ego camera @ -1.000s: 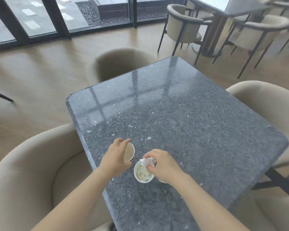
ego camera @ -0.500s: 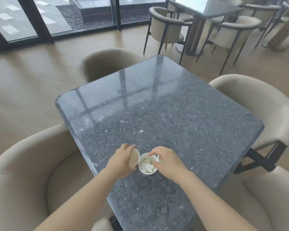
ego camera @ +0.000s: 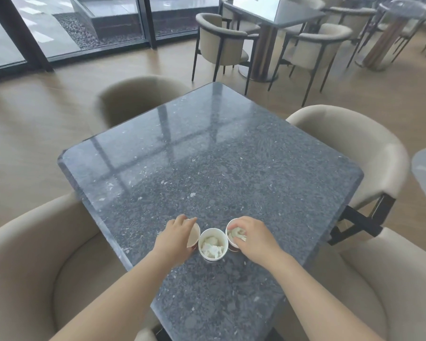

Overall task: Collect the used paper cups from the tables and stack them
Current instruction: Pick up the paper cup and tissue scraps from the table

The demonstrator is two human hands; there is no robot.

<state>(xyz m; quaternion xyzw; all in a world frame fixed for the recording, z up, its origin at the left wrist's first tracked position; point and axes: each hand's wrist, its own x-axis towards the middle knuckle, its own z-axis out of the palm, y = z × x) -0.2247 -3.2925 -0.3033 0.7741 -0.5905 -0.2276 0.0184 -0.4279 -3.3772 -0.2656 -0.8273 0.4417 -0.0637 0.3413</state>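
White paper cups, three of them, sit in a tight row on the dark grey speckled stone tabletop (ego camera: 231, 156), low in the frame just right of centre. The left-hand cup (ego camera: 193, 236) is tipped on its side so its tan inside faces right; the left hand (ego camera: 176, 238) is clasped around it, fingers over the top. The middle cup (ego camera: 212, 244) stands upright with crumpled white tissue (ego camera: 210, 247) inside, untouched by either hand. The right-hand cup (ego camera: 234, 234) also stands upright and holds more crumpled paper; the right hand (ego camera: 252, 239) lies over its rim with fingertips dipping inside, whether pinching the paper or gripping the rim I cannot tell. Beige upholstered armchairs (ego camera: 47, 267) ring the tabletop.

Judging by this, the cups here are gathered and the step in hand is clearing them for nesting. The paper filling two cups would stop them seating, so the next move probably calls for packing the waste into one cup, then sliding the empties together, with that cup on top.
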